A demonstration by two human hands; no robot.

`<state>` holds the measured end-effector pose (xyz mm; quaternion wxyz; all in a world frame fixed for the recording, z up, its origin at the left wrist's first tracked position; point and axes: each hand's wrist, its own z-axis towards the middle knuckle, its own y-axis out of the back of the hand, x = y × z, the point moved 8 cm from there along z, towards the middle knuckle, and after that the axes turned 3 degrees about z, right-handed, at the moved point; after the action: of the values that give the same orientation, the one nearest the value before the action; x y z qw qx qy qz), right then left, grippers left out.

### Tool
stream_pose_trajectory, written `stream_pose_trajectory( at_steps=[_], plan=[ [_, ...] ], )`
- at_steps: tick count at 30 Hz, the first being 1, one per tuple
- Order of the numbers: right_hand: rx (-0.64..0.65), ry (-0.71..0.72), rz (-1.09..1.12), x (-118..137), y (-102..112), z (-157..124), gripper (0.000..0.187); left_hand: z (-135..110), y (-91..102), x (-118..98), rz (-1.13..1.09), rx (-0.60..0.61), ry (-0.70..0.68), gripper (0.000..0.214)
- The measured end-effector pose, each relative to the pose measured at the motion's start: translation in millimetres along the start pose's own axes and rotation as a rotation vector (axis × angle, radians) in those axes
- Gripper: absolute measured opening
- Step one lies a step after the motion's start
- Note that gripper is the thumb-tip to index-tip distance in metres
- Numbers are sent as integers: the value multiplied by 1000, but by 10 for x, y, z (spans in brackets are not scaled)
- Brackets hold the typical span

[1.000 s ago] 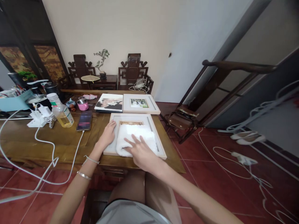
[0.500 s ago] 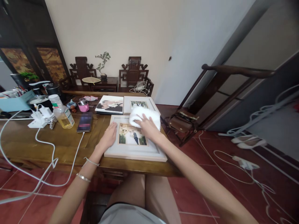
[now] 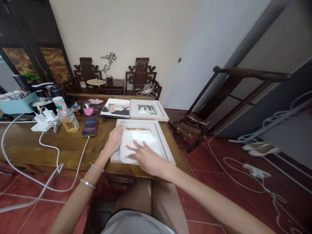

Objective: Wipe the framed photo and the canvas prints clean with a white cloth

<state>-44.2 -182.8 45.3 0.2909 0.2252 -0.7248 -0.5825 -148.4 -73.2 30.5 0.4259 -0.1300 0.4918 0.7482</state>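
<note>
A white picture frame lies flat at the table's front edge, its photo mostly covered by a fluffy white cloth. My right hand presses on this cloth with fingers spread, holding it against the lower middle of the frame. At the frame's left side, my left hand grips the edge, its fingers over the border and its thumb hard to see. Just behind lies a second white picture frame with a green-toned photo. Beside that one is a photo album with a picture on its cover.
Left on the wooden table are a charging phone, a bottle of yellow liquid, a pink cup, a white power strip and a blue box. White cables hang over the front edge. A wooden chair stands right.
My right hand has drawn the cloth from the frame's upper right down to its lower left, covering the photo and uncovering the second frame's picture. My left hand stays on the frame's left edge.
</note>
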Motion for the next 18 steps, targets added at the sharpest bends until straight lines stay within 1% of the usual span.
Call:
stream_pose_trajectory(
  at_steps=[3, 5, 7, 9, 10, 12, 14, 15, 16, 17, 18],
  plan=[
    [-7, -123, -8, -118, -3, -276, 71, -1, -97, 41, 113, 52, -68, 39],
    [1, -243, -39, -266, -20, -454, 68, -10, -158, 82, 159, 81, -94, 39],
    [16, -332, -52, -419, -34, -600, 67, -25, -217, 113, 180, 120, -105, 41],
    [-4, -366, -43, -568, 1, -649, 69, -41, -271, 132, 186, 166, -106, 45],
    [-41, -382, -37, -655, 52, -624, 70, -47, -293, 141, 186, 185, -103, 46],
    [-188, -419, -52, -852, 238, -467, 69, -51, -319, 162, 188, 205, -95, 50],
    [-388, -410, -107, -1000, 478, -175, 66, -46, -328, 191, 191, 205, -89, 54],
    [-475, -356, -144, -1021, 580, 20, 64, -41, -327, 206, 190, 199, -89, 56],
    [-536, -277, -167, -1013, 649, 236, 61, -36, -321, 220, 186, 189, -93, 57],
    [-558, -186, -181, -985, 675, 462, 58, -30, -313, 233, 179, 177, -100, 57],
    [-541, -93, -181, -946, 659, 686, 57, -25, -302, 242, 169, 165, -109, 57]
  ],
)
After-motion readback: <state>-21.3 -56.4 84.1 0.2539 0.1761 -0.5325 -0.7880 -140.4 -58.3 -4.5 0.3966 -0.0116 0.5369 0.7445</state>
